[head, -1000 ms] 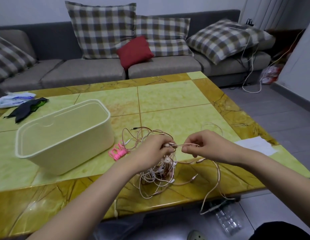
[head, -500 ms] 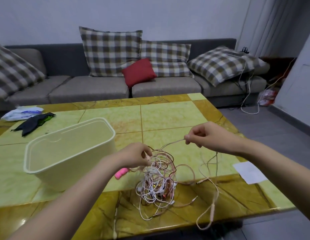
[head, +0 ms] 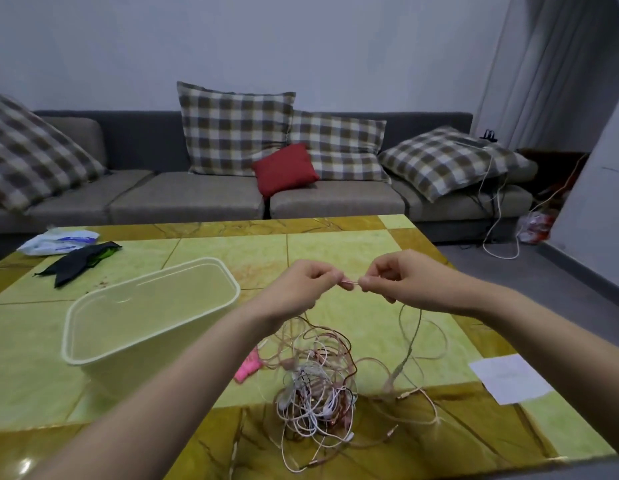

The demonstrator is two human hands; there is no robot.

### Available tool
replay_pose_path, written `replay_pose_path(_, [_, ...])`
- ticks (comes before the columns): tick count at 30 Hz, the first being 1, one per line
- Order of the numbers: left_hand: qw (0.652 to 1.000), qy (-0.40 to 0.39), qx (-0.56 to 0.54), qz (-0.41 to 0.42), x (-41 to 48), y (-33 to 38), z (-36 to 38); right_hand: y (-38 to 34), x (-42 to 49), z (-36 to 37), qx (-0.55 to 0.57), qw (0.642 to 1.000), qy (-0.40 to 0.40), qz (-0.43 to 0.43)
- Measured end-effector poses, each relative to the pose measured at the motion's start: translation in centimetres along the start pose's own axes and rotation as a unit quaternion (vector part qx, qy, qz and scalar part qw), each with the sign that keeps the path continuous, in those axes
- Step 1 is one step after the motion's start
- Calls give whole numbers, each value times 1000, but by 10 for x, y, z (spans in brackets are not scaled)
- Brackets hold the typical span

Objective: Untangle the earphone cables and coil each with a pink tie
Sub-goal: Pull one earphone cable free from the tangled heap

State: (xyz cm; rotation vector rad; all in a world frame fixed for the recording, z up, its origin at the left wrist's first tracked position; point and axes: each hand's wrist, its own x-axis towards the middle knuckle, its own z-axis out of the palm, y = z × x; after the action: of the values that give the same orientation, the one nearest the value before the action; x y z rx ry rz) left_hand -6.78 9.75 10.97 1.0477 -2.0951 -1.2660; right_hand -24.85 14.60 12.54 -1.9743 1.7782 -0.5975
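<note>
The tangle of earphone cables lies on the table, just right of the cream tub. Raised above that tangle, the left hand and right hand each pinch a short stretch of pinkish cable between fingertips. A loose strand hangs from the right hand to the heap. Pink ties lie between tub and tangle

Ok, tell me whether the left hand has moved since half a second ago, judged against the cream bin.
Yes. The left hand has risen off the cable tangle and away from the cream bin, meeting the right hand to pinch a pinkish cable.
</note>
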Motion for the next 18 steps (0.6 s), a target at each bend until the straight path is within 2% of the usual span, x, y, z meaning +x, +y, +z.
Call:
replay_pose_path(5, [991, 127, -31, -40, 3, -10, -21, 14, -7, -8, 85, 995, -44, 39])
replay_pose_path(11, [984, 160, -51, -53, 5, -32, -31, 21, -10, -9, 132, 985, -91, 58])
replay_pose_path(15, [976, 194, -83, -58, 4, -39, -35, 23, -13, -5, 213, 971, -68, 88])
replay_pose_path(18, [972, 204, -90, -68, 4, -47, -41, 24, -13, -4, 146, 982, -49, 111])
